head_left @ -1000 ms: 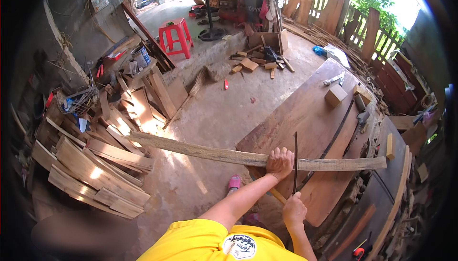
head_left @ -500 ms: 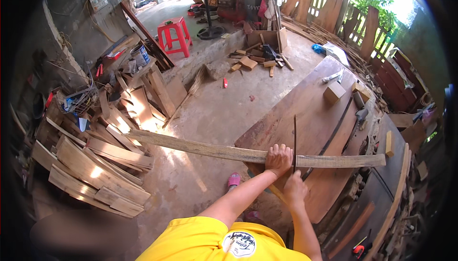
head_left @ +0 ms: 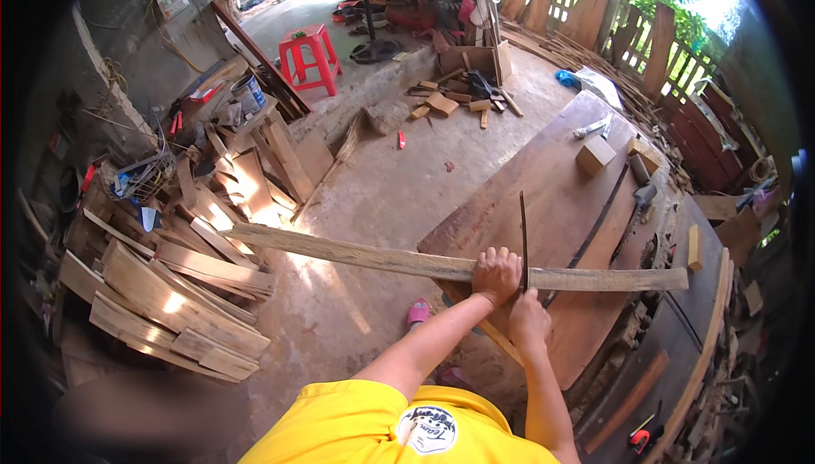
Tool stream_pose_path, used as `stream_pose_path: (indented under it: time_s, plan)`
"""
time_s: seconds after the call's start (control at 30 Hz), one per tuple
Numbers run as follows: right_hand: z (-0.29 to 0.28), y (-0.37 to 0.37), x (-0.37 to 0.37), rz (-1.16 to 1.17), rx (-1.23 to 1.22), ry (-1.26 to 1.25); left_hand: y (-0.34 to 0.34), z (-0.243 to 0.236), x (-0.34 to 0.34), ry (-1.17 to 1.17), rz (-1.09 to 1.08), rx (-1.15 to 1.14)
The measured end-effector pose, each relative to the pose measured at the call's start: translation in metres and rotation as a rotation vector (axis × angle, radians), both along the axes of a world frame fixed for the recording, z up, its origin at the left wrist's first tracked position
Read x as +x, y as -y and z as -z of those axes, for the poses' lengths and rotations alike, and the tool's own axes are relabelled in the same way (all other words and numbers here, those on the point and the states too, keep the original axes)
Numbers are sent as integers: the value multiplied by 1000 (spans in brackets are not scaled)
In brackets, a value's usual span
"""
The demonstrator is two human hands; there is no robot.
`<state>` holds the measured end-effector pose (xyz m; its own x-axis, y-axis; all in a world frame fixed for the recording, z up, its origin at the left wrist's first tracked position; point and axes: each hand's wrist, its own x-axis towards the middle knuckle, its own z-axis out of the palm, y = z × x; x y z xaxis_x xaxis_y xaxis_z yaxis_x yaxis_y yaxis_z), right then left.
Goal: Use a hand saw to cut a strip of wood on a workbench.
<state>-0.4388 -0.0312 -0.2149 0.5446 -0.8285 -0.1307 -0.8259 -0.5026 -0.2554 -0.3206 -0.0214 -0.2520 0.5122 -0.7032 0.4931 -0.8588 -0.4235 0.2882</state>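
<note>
- Weathered grey-brown wood: a long plank [head_left: 373, 256] lies across the near edge of the table [head_left: 552, 184], one end resting on the tabletop and most of its length hanging unsupported over the concrete floor [head_left: 382, 184].
- Left hand [head_left: 497, 273] sits on top of the plank, its fingers curled down and clamped over it.
- Right hand [head_left: 528, 321], just beside the left, has its fingers closed round the lower end of a thin dark blade [head_left: 523, 239] that stands upright across the plank. Whether it is a saw or a straightedge, I cannot tell.
- Risk, judged: the blade stands close against the left hand's fingers; a slip could catch them.
- Risk, judged: the long overhang may lever the plank up or swing it if the left hand eases.
- Table surface: broad reddish slab, carrying a small wooden block [head_left: 594, 155] and loose tools at the end far from the plank.
- Room: open-sided workshop. Beyond the plank's free end lies a pile of offcut boards [head_left: 170, 286]; farther past it stands a red stool [head_left: 310, 56].
</note>
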Motion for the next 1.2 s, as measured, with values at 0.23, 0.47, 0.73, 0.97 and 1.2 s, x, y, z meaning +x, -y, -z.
stream_pose_path:
  time_s: [0.23, 0.47, 0.73, 0.97, 1.2]
  plan:
    - [-15, -24, -16, 11, -15, -85, 2, -2, 0, -24, 23, -17]
    - [-1, -35, -37, 6, 12, -116, 5, -1, 4, -25, 21, 3]
    - [1, 0, 3, -31, -47, -21, 0, 0, 2, -1, 0, -13]
    - [-5, -31, -29, 56, 13, -57, 3, 5, -6, 3, 22, -31]
    - [-7, -34, -22, 23, -44, -62, 5, 2, 10, 28, -1, 23]
